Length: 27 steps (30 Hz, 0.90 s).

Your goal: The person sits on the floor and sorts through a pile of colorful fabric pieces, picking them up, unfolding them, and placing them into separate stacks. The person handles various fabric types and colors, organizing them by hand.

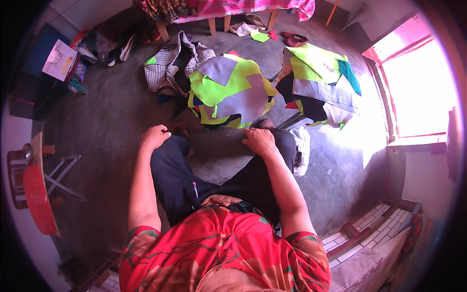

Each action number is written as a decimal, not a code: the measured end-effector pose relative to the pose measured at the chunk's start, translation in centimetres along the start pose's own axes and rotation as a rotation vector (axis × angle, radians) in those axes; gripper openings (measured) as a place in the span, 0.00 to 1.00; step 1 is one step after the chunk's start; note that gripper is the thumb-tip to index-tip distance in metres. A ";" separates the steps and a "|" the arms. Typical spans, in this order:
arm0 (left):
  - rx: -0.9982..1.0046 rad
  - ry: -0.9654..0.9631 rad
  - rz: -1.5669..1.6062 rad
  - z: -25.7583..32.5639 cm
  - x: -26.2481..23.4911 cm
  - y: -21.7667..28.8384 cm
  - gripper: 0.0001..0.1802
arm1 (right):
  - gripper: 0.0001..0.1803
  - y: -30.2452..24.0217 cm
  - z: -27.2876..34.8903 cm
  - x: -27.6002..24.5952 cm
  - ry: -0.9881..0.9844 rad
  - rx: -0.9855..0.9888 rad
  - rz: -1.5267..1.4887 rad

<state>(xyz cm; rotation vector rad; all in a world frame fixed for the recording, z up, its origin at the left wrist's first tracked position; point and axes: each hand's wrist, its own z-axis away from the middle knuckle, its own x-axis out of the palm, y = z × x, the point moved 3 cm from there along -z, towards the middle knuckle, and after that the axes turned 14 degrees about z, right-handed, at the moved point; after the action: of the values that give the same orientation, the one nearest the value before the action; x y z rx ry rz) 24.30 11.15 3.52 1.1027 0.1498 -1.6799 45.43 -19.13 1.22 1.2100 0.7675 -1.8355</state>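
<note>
My left hand point(156, 137) rests on my left knee, its fingers loosely bent over the dark trousers point(168, 168). On the other knee lies my right hand point(260, 141), fingers apart and drooping over the inner side. Both hands hold nothing. Just ahead of them is a heap of neon yellow and grey fabric pieces point(228, 90). To its right stands a second heap of yellow, grey, teal and black fabric pieces point(323, 85). A black-and-white checked cloth point(165, 68) lies left of the nearer heap. What supports the heaps is mostly hidden.
A white plastic bag point(301, 151) sits beside my right leg. Shoes point(127, 48) and a dark cabinet point(31, 97) are at the far left. A pink-covered bed point(233, 9) stands at the back, with footwear and scraps before it. Bright light enters through an opening point(423, 87) at right.
</note>
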 end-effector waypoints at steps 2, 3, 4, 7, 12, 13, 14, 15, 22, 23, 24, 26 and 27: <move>0.008 0.013 0.007 -0.2 0.1 -0.5 0.23 | 0.19 0.0 0.0 0.1 0.011 -0.003 0.000; 0.012 0.019 0.011 -0.2 0.1 -0.5 0.23 | 0.19 0.0 0.0 0.1 0.017 -0.005 0.001; 0.012 0.022 0.013 -0.3 0.1 -0.5 0.23 | 0.19 0.0 -0.1 0.1 0.006 -0.002 0.002; 0.007 0.027 0.017 -0.2 0.1 -0.4 0.23 | 0.19 -0.1 -0.1 0.0 -0.009 -0.002 0.003; 0.012 0.036 0.018 -0.1 0.0 -0.4 0.23 | 0.19 -0.2 0.0 -0.1 -0.008 -0.005 -0.004; 0.014 0.034 0.018 0.0 0.0 -0.4 0.23 | 0.19 -0.2 0.0 -0.1 -0.006 -0.005 -0.003; 0.015 0.032 0.018 0.0 -0.1 -0.3 0.23 | 0.19 -0.2 0.1 -0.1 -0.004 -0.006 -0.003; 0.016 0.031 0.020 0.0 -0.1 -0.3 0.23 | 0.19 -0.2 0.1 -0.1 -0.002 -0.007 -0.002; 0.009 0.035 0.030 -0.2 0.0 -0.5 0.23 | 0.19 -0.1 0.0 0.0 -0.002 -0.011 0.009; 0.010 0.037 0.033 -0.3 0.1 -0.6 0.23 | 0.19 -0.1 0.0 0.0 0.002 -0.011 0.007; 0.011 0.039 0.035 -0.3 0.1 -0.7 0.23 | 0.18 -0.1 0.0 -0.1 0.007 -0.012 0.004; 0.021 0.035 0.035 -0.4 0.1 -0.9 0.23 | 0.18 -0.2 0.0 -0.3 -0.001 -0.012 0.005; 0.026 0.032 0.036 -0.4 0.1 -0.9 0.23 | 0.18 -0.3 0.0 -0.3 -0.006 -0.011 0.006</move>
<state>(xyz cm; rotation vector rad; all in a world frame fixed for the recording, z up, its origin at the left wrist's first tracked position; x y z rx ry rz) 23.82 11.66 2.90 1.1461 0.1284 -1.6367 45.28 -18.93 1.53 1.1976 0.7693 -1.8272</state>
